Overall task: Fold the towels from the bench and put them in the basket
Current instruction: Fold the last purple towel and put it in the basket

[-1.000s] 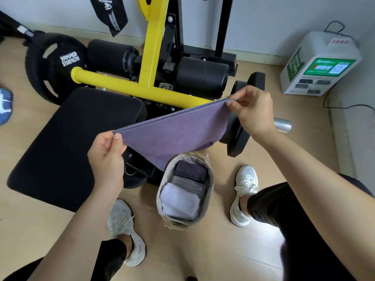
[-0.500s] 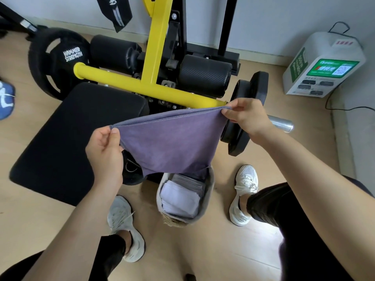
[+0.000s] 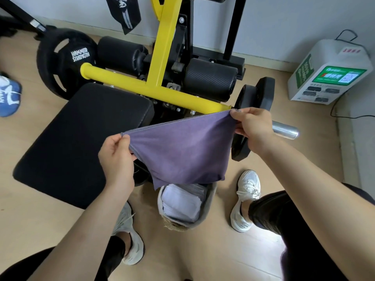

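A purple towel (image 3: 182,151) hangs folded in the air between my hands, its top edge stretched taut. My left hand (image 3: 116,157) pinches its left corner, and my right hand (image 3: 253,128) pinches the right corner. Directly below on the floor stands a grey fabric basket (image 3: 209,205) holding folded white and grey towels (image 3: 180,203); the hanging towel hides the basket's far end. The black padded bench (image 3: 77,138) lies to the left with nothing on it.
A yellow and black gym machine (image 3: 162,63) with weight plates (image 3: 253,110) and a steel bar end stands behind. A white charging box (image 3: 328,72) sits at the right wall. My two white shoes flank the basket; a blue shoe lies far left.
The towel has dropped lower and nearer to me, now covering more of the basket. Both hands came down and closer together with it.
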Available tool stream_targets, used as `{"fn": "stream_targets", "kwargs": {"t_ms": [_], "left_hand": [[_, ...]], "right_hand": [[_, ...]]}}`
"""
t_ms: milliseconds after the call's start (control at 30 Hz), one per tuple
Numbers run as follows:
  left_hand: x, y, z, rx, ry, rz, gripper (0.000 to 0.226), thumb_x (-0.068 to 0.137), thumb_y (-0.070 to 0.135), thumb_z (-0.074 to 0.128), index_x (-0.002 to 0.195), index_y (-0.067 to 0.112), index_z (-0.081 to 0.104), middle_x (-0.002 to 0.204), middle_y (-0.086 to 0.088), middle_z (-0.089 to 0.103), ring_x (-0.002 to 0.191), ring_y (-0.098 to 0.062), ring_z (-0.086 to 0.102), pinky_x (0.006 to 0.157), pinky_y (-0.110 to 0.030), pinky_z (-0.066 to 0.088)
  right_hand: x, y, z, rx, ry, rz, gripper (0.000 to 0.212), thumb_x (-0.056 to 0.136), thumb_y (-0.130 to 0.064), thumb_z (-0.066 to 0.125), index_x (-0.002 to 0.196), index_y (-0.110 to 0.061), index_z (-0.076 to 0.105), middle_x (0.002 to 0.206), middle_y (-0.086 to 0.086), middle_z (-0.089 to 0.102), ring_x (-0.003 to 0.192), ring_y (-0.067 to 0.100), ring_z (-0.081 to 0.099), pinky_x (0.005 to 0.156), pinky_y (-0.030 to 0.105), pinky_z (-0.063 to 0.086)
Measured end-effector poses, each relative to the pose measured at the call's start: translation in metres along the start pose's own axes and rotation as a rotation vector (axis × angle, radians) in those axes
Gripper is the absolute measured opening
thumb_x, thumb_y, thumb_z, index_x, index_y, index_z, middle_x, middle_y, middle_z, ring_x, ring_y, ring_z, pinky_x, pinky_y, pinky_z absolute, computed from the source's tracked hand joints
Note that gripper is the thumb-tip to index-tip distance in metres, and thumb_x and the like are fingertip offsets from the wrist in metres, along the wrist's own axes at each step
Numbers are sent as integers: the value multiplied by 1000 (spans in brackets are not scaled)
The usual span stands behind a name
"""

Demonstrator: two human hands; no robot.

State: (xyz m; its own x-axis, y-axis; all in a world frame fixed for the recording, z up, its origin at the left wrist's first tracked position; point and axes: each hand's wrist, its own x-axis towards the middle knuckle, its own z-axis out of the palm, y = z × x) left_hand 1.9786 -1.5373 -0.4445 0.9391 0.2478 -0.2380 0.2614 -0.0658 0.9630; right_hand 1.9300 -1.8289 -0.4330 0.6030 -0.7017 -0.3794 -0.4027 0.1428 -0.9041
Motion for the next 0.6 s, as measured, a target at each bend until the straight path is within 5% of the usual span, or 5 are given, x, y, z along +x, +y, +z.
{"fn": "stream_targets", "kwargs": {"t_ms": [133,300,600], "left_hand": [[-1,2,-2,-12,3,-23,17,92,24,61,101,14,71,109,-13,73,103,-30,71,92,-53,58],[-2,1,0,-51,-22,-59,10,94,17,60,90,12,68,95,-12,69,89,-26,66,76,-43,58],[-21,0,14,-32,-181,-31,8,98,10,62,94,10,69,92,-5,74,89,-23,73,76,-36,62]], "right_hand": [[-3,-1,2,-1,14,1,15,84,-19,77,75,-15,67,72,4,65,66,20,60,64,29,55],[-11,-2,5,6,-3,47,16,81,-18,79,71,-14,68,62,2,60,53,15,54,53,24,48],[-34,2,22,91,-209,38,15,83,-12,77,72,-12,67,63,4,62,51,13,55,49,21,46]]}}
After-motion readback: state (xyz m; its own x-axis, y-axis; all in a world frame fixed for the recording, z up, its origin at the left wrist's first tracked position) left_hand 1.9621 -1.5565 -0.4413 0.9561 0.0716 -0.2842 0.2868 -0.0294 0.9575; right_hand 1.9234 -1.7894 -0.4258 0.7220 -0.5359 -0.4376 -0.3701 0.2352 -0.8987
